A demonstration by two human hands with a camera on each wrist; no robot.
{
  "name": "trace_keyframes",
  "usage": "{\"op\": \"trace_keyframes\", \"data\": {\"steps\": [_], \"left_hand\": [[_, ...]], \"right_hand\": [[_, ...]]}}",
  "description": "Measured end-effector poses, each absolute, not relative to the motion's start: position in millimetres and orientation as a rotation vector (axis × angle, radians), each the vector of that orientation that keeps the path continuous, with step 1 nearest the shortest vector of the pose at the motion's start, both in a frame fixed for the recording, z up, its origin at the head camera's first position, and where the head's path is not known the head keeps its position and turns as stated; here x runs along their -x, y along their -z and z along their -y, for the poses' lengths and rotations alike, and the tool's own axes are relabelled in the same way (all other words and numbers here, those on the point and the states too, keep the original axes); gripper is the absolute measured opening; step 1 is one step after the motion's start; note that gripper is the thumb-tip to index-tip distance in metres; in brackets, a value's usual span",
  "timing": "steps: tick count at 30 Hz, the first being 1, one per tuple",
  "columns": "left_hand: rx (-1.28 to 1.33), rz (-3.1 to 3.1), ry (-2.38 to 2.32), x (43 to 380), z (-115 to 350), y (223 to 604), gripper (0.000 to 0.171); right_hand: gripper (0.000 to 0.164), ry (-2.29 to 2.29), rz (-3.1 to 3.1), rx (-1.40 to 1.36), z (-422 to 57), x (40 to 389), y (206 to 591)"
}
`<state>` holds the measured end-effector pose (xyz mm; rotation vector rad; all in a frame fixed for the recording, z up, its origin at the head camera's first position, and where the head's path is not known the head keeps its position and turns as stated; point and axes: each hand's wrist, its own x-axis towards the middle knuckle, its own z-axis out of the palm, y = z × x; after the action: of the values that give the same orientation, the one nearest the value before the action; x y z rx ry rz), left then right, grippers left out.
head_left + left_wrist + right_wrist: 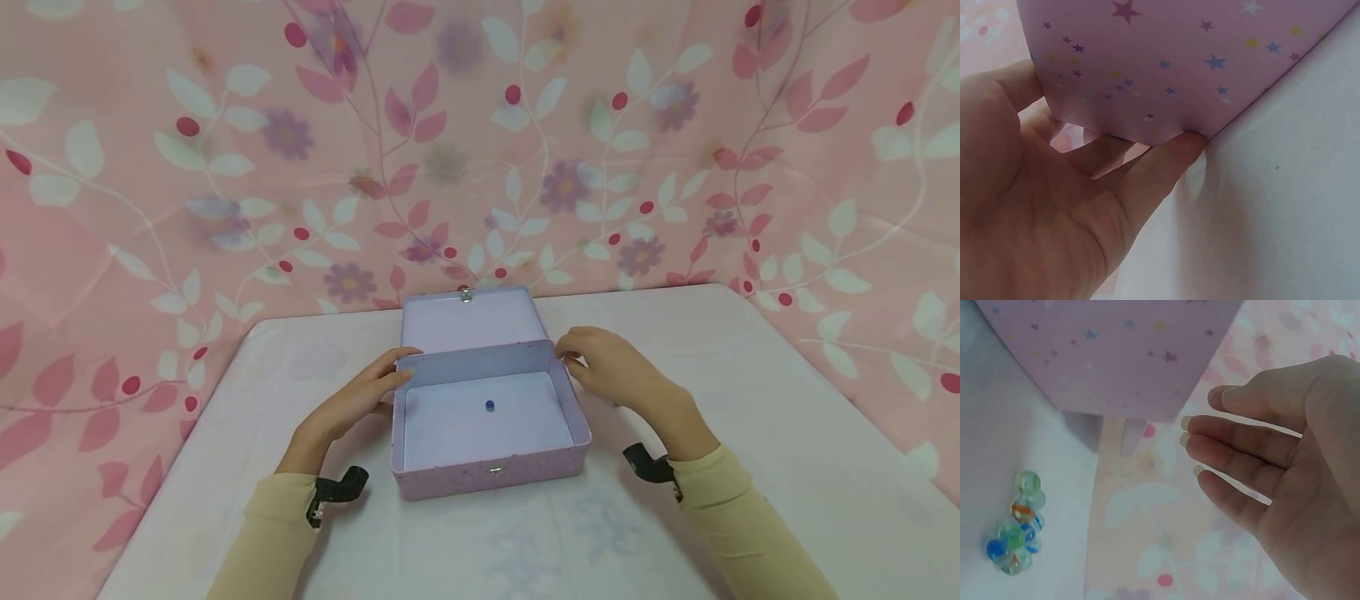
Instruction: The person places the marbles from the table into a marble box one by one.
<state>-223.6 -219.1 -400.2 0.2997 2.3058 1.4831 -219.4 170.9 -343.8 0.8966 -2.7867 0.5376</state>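
Observation:
A lilac, star-printed box point(491, 482) stands on the table with its hinged lid point(472, 321) laid back, away from me. A small round blue marble point(490, 406) lies on the box floor. My left hand point(367, 389) grips the box's back left corner; in the left wrist view its fingers wrap the star-printed side. At the back right corner is my right hand point(611, 367), fingers loosely bent; a small gap shows between it and the box in the right wrist view. There, several glass marbles point(1015, 534) lie clustered on the table beside the box.
A white cloth point(525, 550) covers the table. Behind and at the sides hangs a pink flowered curtain point(480, 150). Metal clasp parts sit on the box front point(497, 472) and on the lid's far edge. A black wrist mount point(648, 464) sits at each sleeve cuff.

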Motion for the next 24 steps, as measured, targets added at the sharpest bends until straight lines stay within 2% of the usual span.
{"op": "trace_keyframes", "data": {"steps": [24], "left_hand": [[-0.3,-2.31,-1.482,223.7,219.5,401.0,0.043]], "right_hand": [[0.016,-0.504,3.077,-0.692,-228.9,244.9,354.6]]}}
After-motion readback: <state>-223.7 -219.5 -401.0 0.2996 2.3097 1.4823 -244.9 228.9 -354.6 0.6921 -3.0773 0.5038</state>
